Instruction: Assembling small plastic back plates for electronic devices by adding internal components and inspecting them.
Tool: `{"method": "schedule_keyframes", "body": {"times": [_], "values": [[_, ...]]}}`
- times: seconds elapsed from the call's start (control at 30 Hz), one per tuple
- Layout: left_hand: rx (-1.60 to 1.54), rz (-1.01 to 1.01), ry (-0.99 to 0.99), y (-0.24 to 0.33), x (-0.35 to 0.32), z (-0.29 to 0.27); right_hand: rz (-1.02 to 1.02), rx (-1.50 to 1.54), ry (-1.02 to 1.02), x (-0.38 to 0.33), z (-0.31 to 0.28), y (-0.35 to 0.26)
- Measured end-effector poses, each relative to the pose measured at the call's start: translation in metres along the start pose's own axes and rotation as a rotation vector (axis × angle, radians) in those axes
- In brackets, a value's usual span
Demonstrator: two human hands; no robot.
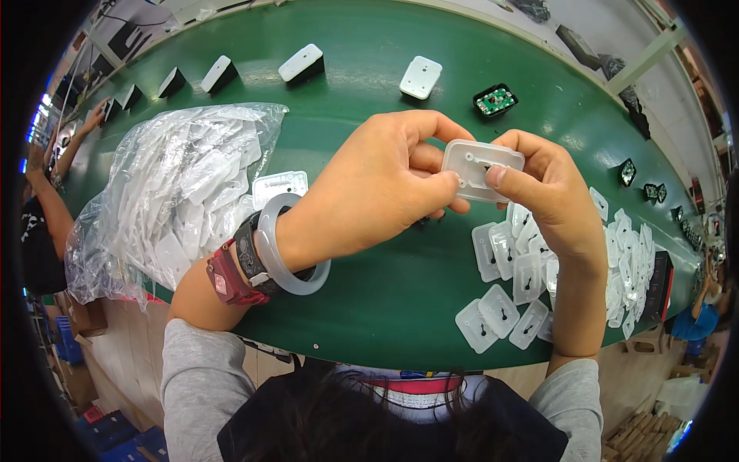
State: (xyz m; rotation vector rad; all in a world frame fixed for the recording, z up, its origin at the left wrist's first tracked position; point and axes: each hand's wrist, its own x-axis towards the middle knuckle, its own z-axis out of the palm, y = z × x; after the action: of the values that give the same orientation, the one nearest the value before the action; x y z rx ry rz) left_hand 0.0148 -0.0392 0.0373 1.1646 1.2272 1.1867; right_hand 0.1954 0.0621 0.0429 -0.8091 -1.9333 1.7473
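Both hands are raised above the green counter [400,308], sharing one small clear plastic cover [482,169] between them. The left hand [377,192] has its grip closed on the cover's left end, thumb underneath and fingers curled over the top edge. The right hand [550,192] pinches the right end, thumb lying across the face of the piece and fingers wrapped behind it. The cover is held roughly level, face toward the person, clear of the counter.

On the left wrist sit a pale bangle [289,246], a dark watch [250,250] and a red band [227,277].

Below the right hand a heap of similar clear covers [523,285] is spread on the counter, running off toward the right edge. To the left lies a crumpled clear bag [177,192] stuffed with more of the pieces. Farther back on the counter are a white plate [421,77], a small green circuit board in a black shell [495,100], and a row of black-and-white boxes [219,75] curving away to the left. Another person's arm [73,142] shows at the far left.
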Motion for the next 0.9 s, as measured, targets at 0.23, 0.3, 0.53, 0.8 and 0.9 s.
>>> {"method": "schedule_keyframes", "body": {"times": [0.23, 0.3, 0.53, 0.8, 0.9], "values": [[0.074, 0.006, 0.012, 0.001, -0.002, 0.006, -0.016, -0.084, 0.033, -0.002, 0.004, 0.001], [0.074, 0.039, 0.036, -0.001, -0.003, 0.007, -0.034, -0.100, 0.046, -0.001, 0.006, 0.004], [0.090, 0.108, 0.094, -0.007, -0.003, 0.009, -0.060, -0.102, 0.068, 0.003, 0.007, 0.013], [0.708, 0.826, 0.296, -0.019, 0.011, -0.006, -0.221, -0.055, -0.009, -0.003, 0.007, -0.006], [0.778, 1.190, 0.347, -0.023, 0.019, -0.015, -0.277, -0.061, 0.015, -0.012, 0.010, -0.010]]}}
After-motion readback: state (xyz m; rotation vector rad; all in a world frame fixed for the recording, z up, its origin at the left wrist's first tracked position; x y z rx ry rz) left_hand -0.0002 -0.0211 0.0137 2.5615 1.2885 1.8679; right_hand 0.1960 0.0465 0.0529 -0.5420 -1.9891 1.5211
